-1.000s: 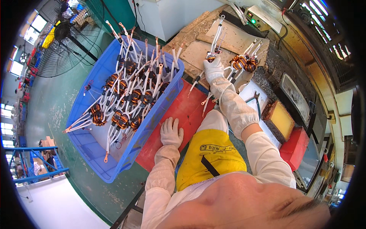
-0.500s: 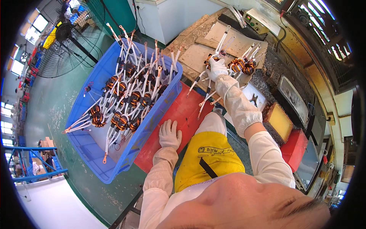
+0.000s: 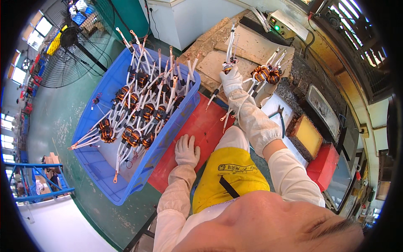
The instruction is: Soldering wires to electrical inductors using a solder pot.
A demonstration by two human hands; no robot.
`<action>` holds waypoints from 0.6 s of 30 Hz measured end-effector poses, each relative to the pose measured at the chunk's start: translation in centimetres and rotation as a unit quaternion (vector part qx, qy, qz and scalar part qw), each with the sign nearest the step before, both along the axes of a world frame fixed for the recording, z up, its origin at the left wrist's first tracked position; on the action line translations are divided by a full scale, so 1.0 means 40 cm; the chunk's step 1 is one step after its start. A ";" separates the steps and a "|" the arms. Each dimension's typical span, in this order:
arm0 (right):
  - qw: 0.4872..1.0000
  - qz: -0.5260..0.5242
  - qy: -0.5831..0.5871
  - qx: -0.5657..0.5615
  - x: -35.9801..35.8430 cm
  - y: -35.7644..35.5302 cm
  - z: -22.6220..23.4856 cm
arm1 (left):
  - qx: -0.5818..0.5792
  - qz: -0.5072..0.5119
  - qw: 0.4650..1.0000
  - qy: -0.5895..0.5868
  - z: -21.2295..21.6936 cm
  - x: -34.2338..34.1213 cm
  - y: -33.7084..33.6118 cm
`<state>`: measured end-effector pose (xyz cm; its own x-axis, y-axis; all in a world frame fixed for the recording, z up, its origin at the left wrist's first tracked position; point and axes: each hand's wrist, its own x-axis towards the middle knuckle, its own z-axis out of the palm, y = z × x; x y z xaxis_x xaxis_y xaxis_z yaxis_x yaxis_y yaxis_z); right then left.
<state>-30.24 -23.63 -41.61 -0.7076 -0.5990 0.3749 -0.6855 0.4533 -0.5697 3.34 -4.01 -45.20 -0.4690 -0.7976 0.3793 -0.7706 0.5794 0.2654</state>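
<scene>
Gloves cover both hands, and the blue crate [image 3: 138,168] serves as the landmark for everything else. Right of the crate's far corner, the right hand [image 3: 231,82] reaches forward over the worn counter [image 3: 247,44], its grip closed round a wound coil [image 3: 228,67] whose long white-sleeved leads stand up from the fist and also trail down below it toward the person. Just right of that hand, farther from the crate, two more copper-and-black coils [image 3: 267,74] lie side by side on the counter, their leads fanning out, apart from the held one. The left hand [image 3: 187,152] lies flat, fingers spread and holding nothing, on the red mat [image 3: 201,126] that runs along the crate's right wall; the palm rests near that wall without touching it. Inside the crate, a heap of similar coils [image 3: 138,113] with white leads tipped in copper lugs fills the far and middle part, some leads poking over the rim. Right of the crate, past the mat, a pair of pliers [image 3: 280,115] lies on a white sheet, and beyond it sits a shallow tray of yellow stuff [image 3: 308,136]. Behind the crate on the green floor stands a large caged fan [image 3: 73,46]. Near the person, a yellow apron [image 3: 228,176] covers the lap.
</scene>
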 end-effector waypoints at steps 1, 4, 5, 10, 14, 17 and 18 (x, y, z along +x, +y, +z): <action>1.000 -0.006 -0.013 -0.001 -0.001 0.003 0.002 | -0.001 0.000 1.000 0.001 0.000 0.001 0.000; 1.000 -0.008 -0.007 -0.001 0.002 0.003 0.006 | -0.007 0.004 1.000 0.000 -0.002 0.001 0.000; 1.000 -0.004 -0.002 -0.005 0.001 0.003 0.006 | -0.007 0.006 1.000 -0.002 -0.002 0.000 0.000; 1.000 -0.010 -0.014 0.018 0.001 -0.002 0.010 | -0.014 0.007 1.000 -0.002 -0.003 0.000 0.000; 1.000 -0.005 -0.013 0.022 0.002 0.002 0.014 | -0.013 0.003 1.000 0.002 -0.001 0.001 -0.001; 0.999 -0.008 -0.019 0.025 0.005 0.002 0.018 | -0.007 0.006 1.000 -0.004 0.001 0.001 0.000; 0.999 -0.005 -0.024 0.022 0.006 0.001 0.020 | -0.008 0.005 1.000 -0.004 0.001 0.001 0.000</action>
<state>-30.02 -23.58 -40.80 -0.7308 -0.6066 0.3131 -0.6526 0.4861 -0.5813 3.40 -4.03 -45.15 -0.4646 -0.7961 0.3878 -0.7784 0.5759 0.2499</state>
